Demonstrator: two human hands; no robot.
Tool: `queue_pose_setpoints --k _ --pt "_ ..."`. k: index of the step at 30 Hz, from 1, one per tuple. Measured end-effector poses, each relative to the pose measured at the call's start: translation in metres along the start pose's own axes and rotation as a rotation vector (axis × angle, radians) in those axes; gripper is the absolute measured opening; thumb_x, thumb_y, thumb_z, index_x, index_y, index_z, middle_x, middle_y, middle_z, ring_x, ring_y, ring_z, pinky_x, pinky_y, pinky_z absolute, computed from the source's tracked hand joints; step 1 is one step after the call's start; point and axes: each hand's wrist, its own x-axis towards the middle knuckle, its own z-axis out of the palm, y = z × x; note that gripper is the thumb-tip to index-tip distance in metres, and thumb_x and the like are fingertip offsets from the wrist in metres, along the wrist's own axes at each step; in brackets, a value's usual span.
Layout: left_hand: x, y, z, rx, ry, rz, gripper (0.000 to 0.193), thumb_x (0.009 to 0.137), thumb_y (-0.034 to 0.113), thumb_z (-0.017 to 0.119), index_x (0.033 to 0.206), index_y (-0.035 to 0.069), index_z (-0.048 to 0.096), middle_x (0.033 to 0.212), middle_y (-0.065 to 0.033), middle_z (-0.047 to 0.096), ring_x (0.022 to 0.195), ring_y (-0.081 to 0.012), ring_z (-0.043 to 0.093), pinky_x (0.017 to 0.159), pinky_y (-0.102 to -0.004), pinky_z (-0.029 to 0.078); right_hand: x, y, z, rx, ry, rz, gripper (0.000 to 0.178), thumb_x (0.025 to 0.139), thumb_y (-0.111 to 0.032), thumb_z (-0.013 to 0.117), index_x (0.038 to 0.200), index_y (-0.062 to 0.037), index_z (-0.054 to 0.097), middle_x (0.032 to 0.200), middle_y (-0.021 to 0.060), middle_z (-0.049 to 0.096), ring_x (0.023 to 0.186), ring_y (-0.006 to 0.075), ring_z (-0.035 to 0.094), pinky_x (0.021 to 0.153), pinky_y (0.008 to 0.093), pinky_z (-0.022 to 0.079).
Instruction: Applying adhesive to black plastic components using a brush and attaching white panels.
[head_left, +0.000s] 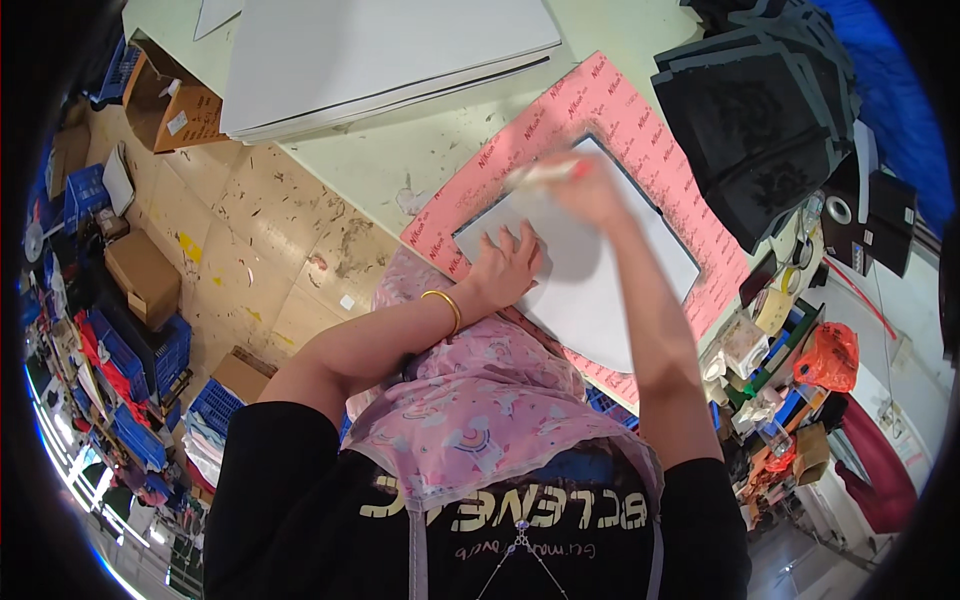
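A white sheet (575, 270) lies over a dark piece whose edge (630, 178) shows along its far and right sides. Both rest on a pink printed board (565, 112) with dark smudges around the piece. My left hand (503, 268), a gold bangle at its wrist, lies on the white sheet near its left edge, fingers spread. Over the sheet's far part my right hand (595, 192) is smeared by motion. Its fingers are closed round a pale, brush-like tool (540, 174) with a red part; the blur hides its exact kind.
A thick stack of white sheets (390, 60) sits at the table's far left. Black flat pieces (765, 120) are piled at the far right. Cardboard boxes (145, 272) and blue crates stand on the stained floor at left. Cluttered shelves and a red plastic bag (828, 357) are at right.
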Motion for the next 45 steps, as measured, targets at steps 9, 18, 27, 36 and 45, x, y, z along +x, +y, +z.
queue_pose_setpoints --k 9,18,27,36,45 --pt "0.035 0.001 0.001 0.044 -0.015 -0.087 0.049 0.084 0.029 0.063 0.124 0.004 0.053 0.138 -0.0274 0.041 0.082 -0.0321 0.054 0.062 -0.0432 0.051 0.023 0.035 -0.036 -0.096 0.302 0.092 0.021 0.074 -0.018 0.078 0.091 -0.0051 0.076 0.08 0.0044 0.073 0.071 0.0126 0.064 0.066 0.0265 0.052" --pt "0.105 0.0 0.016 -0.12 0.151 0.129 0.039 0.082 0.014 0.058 0.12 0.003 0.057 0.135 -0.0258 0.043 0.085 -0.0321 0.052 0.069 -0.0417 0.048 0.019 0.021 -0.06 -0.104 0.487 -0.045 0.022 0.077 -0.018 0.077 0.092 -0.0027 0.075 0.082 0.0061 0.074 0.074 0.0148 0.067 0.068 0.0286 0.053" --pt "0.12 0.015 0.026 -0.059 0.28 0.073 0.044 0.082 0.015 0.058 0.124 0.003 0.056 0.138 -0.0262 0.041 0.089 -0.0348 0.05 0.073 -0.0465 0.046 -0.025 0.075 -0.116 -0.423 0.485 0.305 0.026 0.076 -0.021 0.075 0.088 0.0019 0.072 0.082 0.0157 0.073 0.071 0.0285 0.069 0.063 0.0352 0.054" --pt "0.129 0.022 0.014 -0.298 0.252 0.095 0.043 0.083 0.014 0.057 0.123 0.0 0.056 0.14 -0.0275 0.042 0.092 -0.0367 0.05 0.075 -0.0523 0.045 -0.027 0.092 -0.097 -0.086 0.558 0.128 0.026 0.076 -0.016 0.077 0.093 0.0029 0.072 0.077 0.0079 0.071 0.064 0.017 0.062 0.062 0.0279 0.05" --pt "0.156 0.112 0.042 -0.18 0.227 0.338 0.033 0.087 0.02 0.051 0.111 0.0 0.064 0.134 -0.0295 0.047 0.111 -0.0396 0.048 0.098 -0.0568 0.036 -0.09 0.118 -0.117 -0.189 0.721 0.041 0.022 0.076 -0.012 0.075 0.093 0.0013 0.073 0.077 0.0089 0.072 0.063 0.0194 0.064 0.06 0.0267 0.051"
